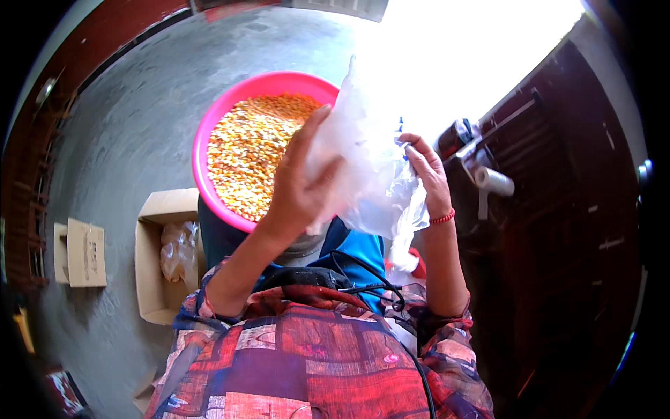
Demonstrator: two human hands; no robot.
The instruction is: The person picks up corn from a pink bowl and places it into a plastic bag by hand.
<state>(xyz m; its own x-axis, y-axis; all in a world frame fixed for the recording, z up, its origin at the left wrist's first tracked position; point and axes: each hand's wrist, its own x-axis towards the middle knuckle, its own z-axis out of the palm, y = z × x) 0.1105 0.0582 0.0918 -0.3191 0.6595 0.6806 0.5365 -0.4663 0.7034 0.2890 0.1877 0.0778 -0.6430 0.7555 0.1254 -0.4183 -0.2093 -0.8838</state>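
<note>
A pink plastic basin [205,191] full of dried corn kernels [246,152] stands before me at knee level. Over its right side hangs a clear plastic bag [366,183], its upper part washed out by bright light. My right hand [432,175] pinches the bag's right edge between thumb and fingers. Against the bag's left side, my left hand [301,191] is blurred, its thumb and fingers spread apart. Part of the film lies between thumb and fingers there, with no clear grip on it.
To the left, an open cardboard box [149,262] holds filled clear bags [179,250]. A smaller cardboard box [86,254] sits farther left on the concrete floor [120,157]. At right, a roll of clear tape [494,180] is beside dark furniture [565,209]. A black cable [377,272] crosses my lap.
</note>
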